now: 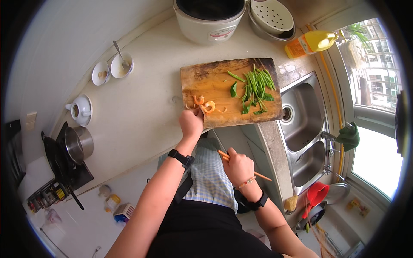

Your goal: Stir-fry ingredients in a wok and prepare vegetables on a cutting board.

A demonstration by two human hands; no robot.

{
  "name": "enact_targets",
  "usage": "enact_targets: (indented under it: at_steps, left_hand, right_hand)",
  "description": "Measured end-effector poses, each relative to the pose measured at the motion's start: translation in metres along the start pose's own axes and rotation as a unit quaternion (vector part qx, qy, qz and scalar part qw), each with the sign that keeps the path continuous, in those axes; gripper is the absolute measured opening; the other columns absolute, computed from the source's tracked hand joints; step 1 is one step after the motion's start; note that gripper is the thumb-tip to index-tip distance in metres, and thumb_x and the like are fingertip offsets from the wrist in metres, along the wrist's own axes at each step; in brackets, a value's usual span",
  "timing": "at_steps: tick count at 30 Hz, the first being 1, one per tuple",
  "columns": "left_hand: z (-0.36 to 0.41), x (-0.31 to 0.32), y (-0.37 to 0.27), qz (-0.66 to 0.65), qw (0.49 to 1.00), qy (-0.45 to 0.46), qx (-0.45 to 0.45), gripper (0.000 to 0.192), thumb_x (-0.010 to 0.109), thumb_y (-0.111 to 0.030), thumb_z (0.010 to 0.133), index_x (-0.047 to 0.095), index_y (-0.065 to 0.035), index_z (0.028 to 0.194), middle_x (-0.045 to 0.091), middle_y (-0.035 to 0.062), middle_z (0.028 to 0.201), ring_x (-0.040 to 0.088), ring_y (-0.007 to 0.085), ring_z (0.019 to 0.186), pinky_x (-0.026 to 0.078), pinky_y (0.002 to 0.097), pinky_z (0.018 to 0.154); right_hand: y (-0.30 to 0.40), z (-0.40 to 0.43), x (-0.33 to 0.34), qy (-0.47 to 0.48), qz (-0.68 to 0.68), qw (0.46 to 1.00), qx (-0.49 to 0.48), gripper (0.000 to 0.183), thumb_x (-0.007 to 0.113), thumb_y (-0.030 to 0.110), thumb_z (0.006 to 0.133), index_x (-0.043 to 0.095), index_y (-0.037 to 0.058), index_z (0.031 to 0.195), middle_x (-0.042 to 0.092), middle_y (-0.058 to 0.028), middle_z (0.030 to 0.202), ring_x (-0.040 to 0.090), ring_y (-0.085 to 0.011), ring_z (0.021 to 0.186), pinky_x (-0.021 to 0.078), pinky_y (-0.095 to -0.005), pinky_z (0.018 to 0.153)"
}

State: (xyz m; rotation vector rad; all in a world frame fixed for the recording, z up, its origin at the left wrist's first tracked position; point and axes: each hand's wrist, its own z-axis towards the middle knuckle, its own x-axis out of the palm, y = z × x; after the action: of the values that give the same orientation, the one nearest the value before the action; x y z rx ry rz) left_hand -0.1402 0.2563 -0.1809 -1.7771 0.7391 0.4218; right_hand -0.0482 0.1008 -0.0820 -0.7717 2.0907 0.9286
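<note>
A worn wooden cutting board lies on the counter before me. My left hand is at its near left corner, beside orange-and-white shrimp pieces; its fingertips are hidden, and a thin, pale blade-like edge shows beside them, too unclear to name. Green vegetable stems and leaves are piled on the board's right half. Below the board, in front of the checked apron, my right hand is closed around slim wooden chopsticks, which point down to the right.
A rice cooker, a white strainer and a yellow bottle stand behind the board. To the right is a double steel sink. Two small bowls, a white teapot and a steel pot are at left.
</note>
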Motion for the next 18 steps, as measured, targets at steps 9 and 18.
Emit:
enact_targets:
  at_steps: [9,18]
  left_hand:
    - [0.004,0.001,0.005,0.001,1.0,0.02,-0.011,0.023,0.066,-0.02,0.082,0.07,0.001,0.074,0.06,0.0217,0.061,0.062,0.0359,0.058,0.046,0.0402,0.054]
    - [0.005,0.006,0.004,-0.015,1.0,0.021,-0.012,0.02,0.067,-0.018,0.079,0.07,0.0015,0.074,0.06,0.0219,0.063,0.062,0.0361,0.059,0.047,0.0408,0.055]
  right_hand:
    - [-0.005,0.001,-0.002,0.04,-0.003,0.999,0.009,0.024,0.059,0.029,0.085,0.052,0.0066,0.078,0.062,-0.0185,0.062,0.062,-0.0379,0.059,0.05,-0.0472,0.054]
    - [-0.001,0.018,-0.001,0.015,0.015,1.0,-0.001,0.025,0.058,0.029,0.087,0.054,0.0068,0.077,0.061,-0.018,0.062,0.062,-0.0383,0.06,0.05,-0.0473,0.054]
